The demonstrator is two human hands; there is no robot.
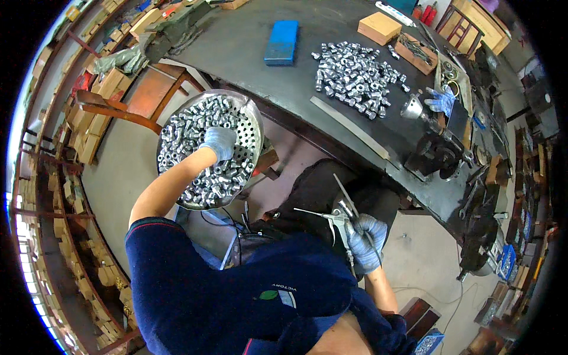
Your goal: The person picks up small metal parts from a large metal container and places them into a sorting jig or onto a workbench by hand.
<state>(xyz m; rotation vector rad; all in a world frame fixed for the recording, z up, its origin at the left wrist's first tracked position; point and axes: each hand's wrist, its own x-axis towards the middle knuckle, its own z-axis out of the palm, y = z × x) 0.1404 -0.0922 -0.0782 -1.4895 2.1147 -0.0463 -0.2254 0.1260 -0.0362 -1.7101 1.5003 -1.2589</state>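
Observation:
My left hand (219, 144), in a light blue glove, reaches down onto a heap of shiny metal fittings (198, 118) in a round perforated metal pan (255, 118). Its fingers look curled under; what they hold, if anything, is hidden. My right hand (367, 242), gloved in grey-blue, is closed around a silver air blow gun (339, 223) with a thin nozzle pointing left. A long slim tapered rod, like a file (345, 192), is also in that hand, slanting up past the gun.
On the dark workbench (248, 53) lie a pile of similar fittings (358, 77), a blue box (281, 42), a flat metal bar (349, 127) and a bench vise (435, 154). A wooden chair (151, 89) stands behind the pan. Shelves of boxes (65, 201) line the left.

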